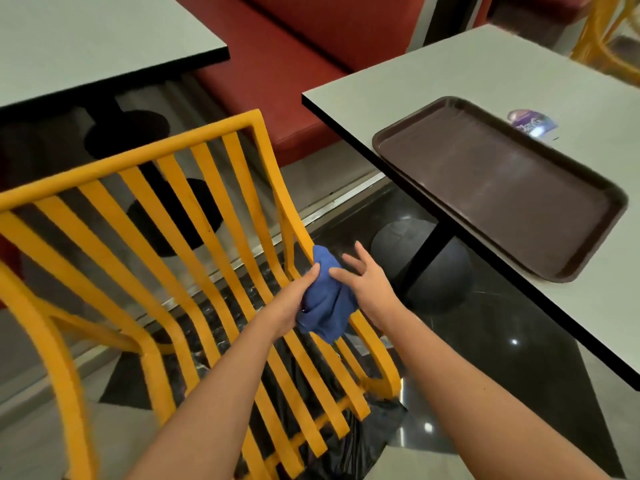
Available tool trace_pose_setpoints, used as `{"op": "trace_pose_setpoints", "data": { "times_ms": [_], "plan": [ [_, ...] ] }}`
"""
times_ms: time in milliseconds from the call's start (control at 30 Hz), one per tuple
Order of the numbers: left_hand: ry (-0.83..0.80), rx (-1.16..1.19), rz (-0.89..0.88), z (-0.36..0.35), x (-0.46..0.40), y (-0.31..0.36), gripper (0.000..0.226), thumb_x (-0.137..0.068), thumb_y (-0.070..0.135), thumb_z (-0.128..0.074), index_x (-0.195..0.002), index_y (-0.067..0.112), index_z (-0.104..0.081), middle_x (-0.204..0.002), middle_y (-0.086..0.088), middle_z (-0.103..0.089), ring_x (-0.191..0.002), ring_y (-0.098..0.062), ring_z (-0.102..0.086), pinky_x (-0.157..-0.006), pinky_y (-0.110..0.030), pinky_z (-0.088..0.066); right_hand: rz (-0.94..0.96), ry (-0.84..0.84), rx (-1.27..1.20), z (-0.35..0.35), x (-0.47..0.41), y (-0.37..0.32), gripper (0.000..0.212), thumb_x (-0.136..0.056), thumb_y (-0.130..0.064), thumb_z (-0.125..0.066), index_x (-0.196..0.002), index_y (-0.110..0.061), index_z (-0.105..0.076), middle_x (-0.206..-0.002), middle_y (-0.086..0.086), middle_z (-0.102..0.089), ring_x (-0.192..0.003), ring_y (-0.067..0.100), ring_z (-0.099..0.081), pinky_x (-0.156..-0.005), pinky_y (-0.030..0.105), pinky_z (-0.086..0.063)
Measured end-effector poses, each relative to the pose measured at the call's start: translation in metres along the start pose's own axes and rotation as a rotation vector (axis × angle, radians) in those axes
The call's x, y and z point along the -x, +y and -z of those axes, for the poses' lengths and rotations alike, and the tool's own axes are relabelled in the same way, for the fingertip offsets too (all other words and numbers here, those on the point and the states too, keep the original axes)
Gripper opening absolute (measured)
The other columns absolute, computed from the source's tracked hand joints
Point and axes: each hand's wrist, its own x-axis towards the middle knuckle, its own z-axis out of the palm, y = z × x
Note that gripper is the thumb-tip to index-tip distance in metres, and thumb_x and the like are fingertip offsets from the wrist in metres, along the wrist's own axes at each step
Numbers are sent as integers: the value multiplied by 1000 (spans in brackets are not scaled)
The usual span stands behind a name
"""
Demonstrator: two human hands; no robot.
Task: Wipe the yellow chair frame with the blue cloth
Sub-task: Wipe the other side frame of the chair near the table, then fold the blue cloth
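Observation:
A yellow slatted chair [166, 216] fills the left and centre, its back towards me. A bunched blue cloth [327, 299] lies against the chair's right side rail, where the back curves into the seat. My left hand [294, 301] grips the cloth from the left, with the thumb along its upper edge. My right hand [362, 277] is just right of the cloth, fingers spread and mostly straight; its thumb and a fingertip touch the cloth's right side. The rail under the cloth is hidden.
A grey table [519, 74] at the right carries a brown tray [502, 188] and a blurred purple packet [530, 124]; its black pedestal base [426, 268] stands close to my right hand. Another grey table [86, 39] stands at the upper left. A red bench [294, 64] runs behind.

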Motion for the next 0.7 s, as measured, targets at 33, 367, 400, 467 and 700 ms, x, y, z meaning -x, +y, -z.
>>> {"op": "trace_pose_setpoints", "data": {
  "times_ms": [33,367,400,467,700],
  "plan": [
    [17,6,-14,0,5,5,46,-87,52,-49,-118,19,-58,-115,-9,-66,-106,-22,-63,-93,-36,-49,-56,20,-147,2,1,-5,77,-86,-17,-64,-147,-18,-18,-142,8,-42,-124,25,-48,-102,42,-43],
    [195,-41,-278,-34,50,78,19,-93,33,-51,-108,24,-59,-109,1,-61,-93,-12,-57,-70,-25,-45,-149,-40,-80,13,27,-70,18,-93,-13,-51,-105,-4,-62,-87,9,-62,-77,18,-58,-65,30,-48],
    [225,-63,-304,-35,51,84,21,-93,34,-51,-110,26,-58,-113,1,-60,-95,-13,-56,-72,-26,-45,-115,-36,-75,15,30,-78,14,-93,-13,-52,-102,-9,-62,-87,7,-63,-78,18,-59,-64,30,-47],
    [240,-76,-353,-40,55,95,21,-92,37,-51,-111,32,-58,-122,1,-58,-107,-18,-55,-86,-33,-47,-37,-23,-52,18,32,-91,8,-94,-15,-52,-94,-16,-60,-90,7,-63,-79,19,-59,-65,31,-48],
    [326,124,-455,-57,72,140,19,-94,33,-48,-102,21,-61,-102,0,-66,-105,-23,-61,-95,-41,-47,308,58,97,14,44,-140,11,-96,-14,-48,-106,-16,-48,-85,6,-64,-76,15,-64,-62,25,-50]
  ]
}}
